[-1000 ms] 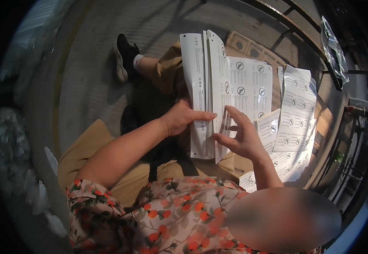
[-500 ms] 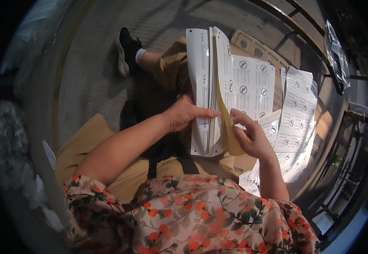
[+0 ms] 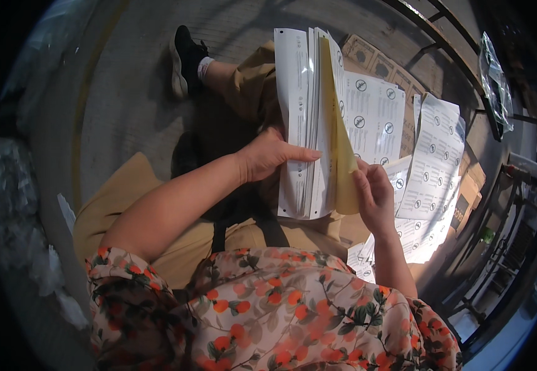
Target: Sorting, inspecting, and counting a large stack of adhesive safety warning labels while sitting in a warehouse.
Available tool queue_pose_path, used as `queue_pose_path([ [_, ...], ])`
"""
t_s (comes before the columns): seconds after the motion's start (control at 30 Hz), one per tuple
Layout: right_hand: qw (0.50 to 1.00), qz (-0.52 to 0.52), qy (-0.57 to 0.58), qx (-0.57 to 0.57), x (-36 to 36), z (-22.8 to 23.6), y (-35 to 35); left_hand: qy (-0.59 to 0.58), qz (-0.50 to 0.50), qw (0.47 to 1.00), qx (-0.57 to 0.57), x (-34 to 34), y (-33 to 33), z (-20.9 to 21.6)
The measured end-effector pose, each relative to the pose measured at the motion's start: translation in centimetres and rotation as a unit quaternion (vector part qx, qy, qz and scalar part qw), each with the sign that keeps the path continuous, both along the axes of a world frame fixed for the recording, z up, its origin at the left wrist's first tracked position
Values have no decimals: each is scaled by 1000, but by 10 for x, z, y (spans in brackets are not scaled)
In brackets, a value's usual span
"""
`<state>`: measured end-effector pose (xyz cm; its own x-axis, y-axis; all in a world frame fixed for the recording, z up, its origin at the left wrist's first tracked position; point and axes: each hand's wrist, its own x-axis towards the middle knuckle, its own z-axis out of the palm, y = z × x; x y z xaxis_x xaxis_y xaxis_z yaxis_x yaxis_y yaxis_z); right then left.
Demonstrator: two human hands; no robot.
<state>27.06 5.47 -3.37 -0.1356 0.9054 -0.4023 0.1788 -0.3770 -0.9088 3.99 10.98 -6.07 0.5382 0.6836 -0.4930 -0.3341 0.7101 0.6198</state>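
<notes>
My left hand [image 3: 274,156] grips a thick stack of white printed sheets [image 3: 293,117] over my lap. Its thumb lies across the face of the stack, and the other fingers are hidden underneath. On the stack's right side a sheet with a yellow back [image 3: 344,170] curls up and away from the others. My right hand [image 3: 376,193] pinches the near right edge of that sheet between thumb and fingers. Farther right, more printed sheets with round black symbols [image 3: 373,117] lie on cardboard, and another pile of such sheets [image 3: 435,154] overlaps beside them.
Flattened cardboard [image 3: 373,57] lies under the loose sheets. A dark metal frame [image 3: 447,55] with clear plastic film [image 3: 494,83] runs along the right. Clear plastic wrapping [image 3: 12,198] is heaped at the far left. My shoe [image 3: 186,62] rests on the grey floor.
My right hand has moved slightly right, and its fingers have closed on the edge of the yellow-backed sheet, lifting it farther from the stack. My left hand keeps its grip.
</notes>
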Motion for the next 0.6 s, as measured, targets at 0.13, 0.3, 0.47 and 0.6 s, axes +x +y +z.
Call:
queue_pose_path([
  [0.13, 993, 12, -62, 96, -12, 14, -5, -16, -12, 1000, 11, 1, 0, 0],
  [0.3, 946, 182, -164, 210, -7, 21, 7, -31, -12, 999, -5, 0, -2, 2],
  [0.47, 983, 134, -111, 62, -9, 21, 7, -45, -13, 999, -25, 6, -2, 0],
  [0.6, 975, 136, -135, 115, -15, 20, 6, -45, -9, 998, -31, 7, -1, 3],
])
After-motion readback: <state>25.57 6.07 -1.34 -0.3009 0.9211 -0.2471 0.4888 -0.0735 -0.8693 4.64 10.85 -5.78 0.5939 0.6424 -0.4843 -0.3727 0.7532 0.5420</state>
